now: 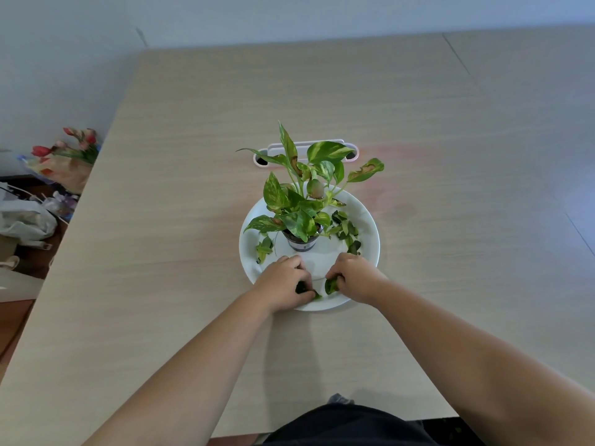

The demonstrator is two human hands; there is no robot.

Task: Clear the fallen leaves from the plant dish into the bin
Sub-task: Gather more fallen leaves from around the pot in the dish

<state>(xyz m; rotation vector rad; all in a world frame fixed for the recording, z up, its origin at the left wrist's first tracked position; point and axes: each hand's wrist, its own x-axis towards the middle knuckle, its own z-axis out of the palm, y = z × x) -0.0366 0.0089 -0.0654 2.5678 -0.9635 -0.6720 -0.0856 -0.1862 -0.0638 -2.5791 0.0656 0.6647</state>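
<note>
Head view took in a broad pale wooden table (pixel 193 188) first, with a white slotted cable port (pixel 306 152) set into it beyond the middle. Off the table's left edge stood a bunch of red tulips (pixel 69 146) above a clutter of bags (pixel 25 220). On the table sat a round white dish (pixel 367 226), and in its middle a small pot (pixel 302 243) carrying a variegated plant (pixel 302 194) — several of its leaves browned at the edges. Both forearms reached in from the near edge to the dish's front rim. The left hand (pixel 283 281) lay knuckles-up with its fingers curled down, pinching a dark green leaf (pixel 306 289) against the dish. The right hand (pixel 354 275) was curled likewise, its fingertips gripping a second leaf (pixel 331 284) just beside the first. More fallen leaves stayed on the dish: a cluster to the right of the pot (pixel 346 230) and a smaller scrap on the left (pixel 264 249). No bin showed anywhere in view.
</note>
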